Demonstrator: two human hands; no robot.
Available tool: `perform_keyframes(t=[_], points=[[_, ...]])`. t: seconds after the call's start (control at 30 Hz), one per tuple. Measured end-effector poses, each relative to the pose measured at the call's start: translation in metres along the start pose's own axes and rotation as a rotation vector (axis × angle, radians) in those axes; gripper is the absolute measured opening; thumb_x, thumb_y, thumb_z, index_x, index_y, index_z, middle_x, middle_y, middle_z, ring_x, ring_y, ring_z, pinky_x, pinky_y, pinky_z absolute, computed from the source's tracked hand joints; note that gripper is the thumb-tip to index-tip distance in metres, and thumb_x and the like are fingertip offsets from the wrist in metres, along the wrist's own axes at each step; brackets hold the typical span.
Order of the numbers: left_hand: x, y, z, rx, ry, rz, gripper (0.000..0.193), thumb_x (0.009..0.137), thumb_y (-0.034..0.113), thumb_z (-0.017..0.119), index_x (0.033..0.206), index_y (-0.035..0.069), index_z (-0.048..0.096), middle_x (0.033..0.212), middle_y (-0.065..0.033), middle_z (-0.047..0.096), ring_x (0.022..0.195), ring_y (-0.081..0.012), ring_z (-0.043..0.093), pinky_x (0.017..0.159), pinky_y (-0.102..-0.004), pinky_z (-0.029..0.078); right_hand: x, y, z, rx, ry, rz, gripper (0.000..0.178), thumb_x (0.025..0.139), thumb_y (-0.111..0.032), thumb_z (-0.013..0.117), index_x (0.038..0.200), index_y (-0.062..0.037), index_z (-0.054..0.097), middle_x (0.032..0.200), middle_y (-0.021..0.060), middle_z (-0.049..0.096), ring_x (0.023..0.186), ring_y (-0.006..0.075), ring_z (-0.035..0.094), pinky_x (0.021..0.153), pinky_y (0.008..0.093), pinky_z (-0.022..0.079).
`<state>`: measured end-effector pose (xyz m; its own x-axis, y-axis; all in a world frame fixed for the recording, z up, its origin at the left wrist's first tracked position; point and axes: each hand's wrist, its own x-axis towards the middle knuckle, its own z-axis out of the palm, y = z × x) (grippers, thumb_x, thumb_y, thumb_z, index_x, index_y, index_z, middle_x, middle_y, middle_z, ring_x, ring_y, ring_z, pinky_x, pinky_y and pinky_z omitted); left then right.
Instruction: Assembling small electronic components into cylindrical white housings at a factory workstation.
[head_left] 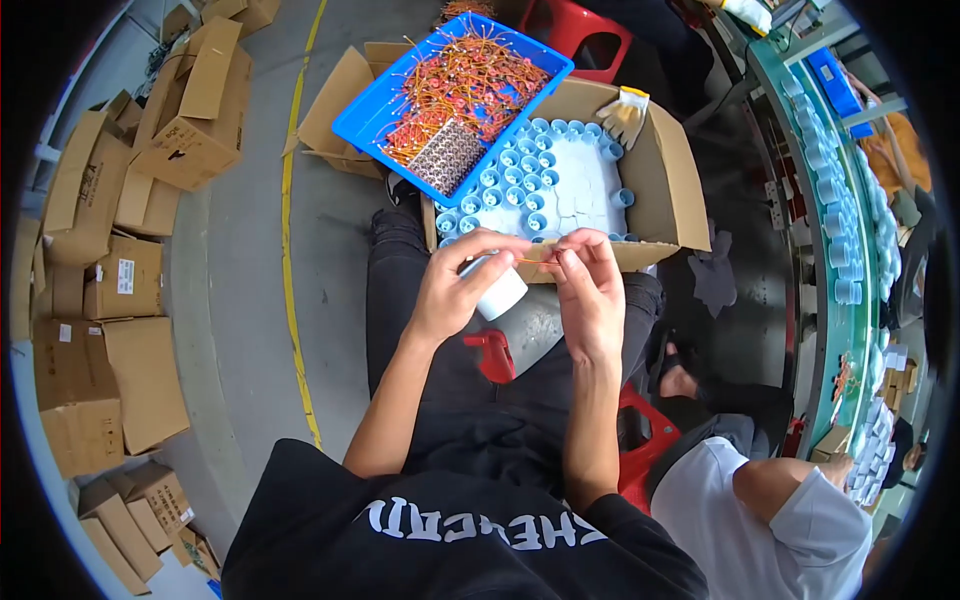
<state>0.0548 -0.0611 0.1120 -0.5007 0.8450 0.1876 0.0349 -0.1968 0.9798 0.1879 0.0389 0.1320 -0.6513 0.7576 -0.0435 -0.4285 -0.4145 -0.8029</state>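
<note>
One left hand [450, 290], one right hand [592, 305] and one white cylinder [503, 298] are below the single blue tray [360, 128]. The tray holds one silvery block [447, 158] and uncountably many orange wires [475, 75]; dozens of pale blue cups [514, 175] stand to its right.

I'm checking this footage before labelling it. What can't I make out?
All in the head view:
Orange wire: right end hidden by the fingers of the right hand.
White cup: upper part covered by the left hand.
Blue bin: floor mostly buried under tangled wires.
Orange-red pieces on the bench: too small to identify.
</note>
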Motion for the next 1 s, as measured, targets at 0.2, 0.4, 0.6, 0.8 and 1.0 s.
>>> perform_keyframes(t=[0.2, 0.4, 0.6, 0.8, 1.0], points=[[-0.009, 0.019, 0.005, 0.242, 0.009, 0.019, 0.016, 0.090, 0.011, 0.059, 0.089, -0.004, 0.065, 0.089, -0.0072, 0.066, 0.084, -0.0121, 0.060, 0.075, -0.0265, 0.046, -0.004, 0.003, -0.013, 0.011, 0.017, 0.071, 0.007, 0.095, -0.008, 0.056, 0.099, -0.0017, 0.057, 0.098, 0.0052, 0.056, 0.081, 0.0133, 0.052, 0.074, 0.0245, 0.043], [-0.011, 0.023, -0.003, 0.140, 0.022, -0.120, 0.019, 0.092, 0.012, 0.056, 0.082, -0.003, 0.061, 0.087, -0.0079, 0.066, 0.080, -0.0138, 0.061, 0.073, -0.0264, 0.047, 0.007, 0.006, -0.020, -0.010, -0.053, 0.056, 0.007, 0.094, -0.007, 0.058, 0.097, -0.0011, 0.059, 0.095, 0.0044, 0.055, 0.070, 0.0109, 0.045, 0.064, 0.0228, 0.036], [-0.003, 0.024, -0.012, -0.119, 0.091, -0.228, 0.023, 0.095, 0.021, 0.050, 0.086, 0.001, 0.060, 0.087, -0.0077, 0.062, 0.081, -0.0162, 0.060, 0.071, -0.0285, 0.049, 0.003, -0.005, -0.023, -0.070, -0.168, 0.007, 0.016, 0.088, 0.003, 0.062, 0.103, 0.0024, 0.061, 0.093, 0.0051, 0.058, 0.074, 0.0105, 0.054, 0.067, 0.0224, 0.044], [0.006, 0.004, -0.017, -1.127, 0.190, -0.309, 0.030, 0.092, 0.032, 0.047, 0.097, 0.004, 0.056, 0.096, -0.0084, 0.054, 0.094, -0.0223, 0.054, 0.073, -0.0338, 0.049, -0.011, -0.034, 0.004, -0.266, -0.043, -0.136, 0.027, 0.083, 0.009, 0.064, 0.109, 0.0066, 0.060, 0.096, 0.0083, 0.059, 0.079, 0.0138, 0.062, 0.075, 0.0233, 0.050], [0.003, -0.003, -0.020, -1.204, 0.268, -0.287, 0.030, 0.087, 0.030, 0.047, 0.101, 0.004, 0.054, 0.101, -0.0092, 0.053, 0.099, -0.0231, 0.051, 0.077, -0.0371, 0.048, -0.038, -0.029, 0.020, -0.631, -0.092, -0.332, 0.029, 0.084, 0.009, 0.064, 0.111, 0.0083, 0.056, 0.096, 0.0118, 0.062, 0.077, 0.0150, 0.064, 0.070, 0.0256, 0.052]])
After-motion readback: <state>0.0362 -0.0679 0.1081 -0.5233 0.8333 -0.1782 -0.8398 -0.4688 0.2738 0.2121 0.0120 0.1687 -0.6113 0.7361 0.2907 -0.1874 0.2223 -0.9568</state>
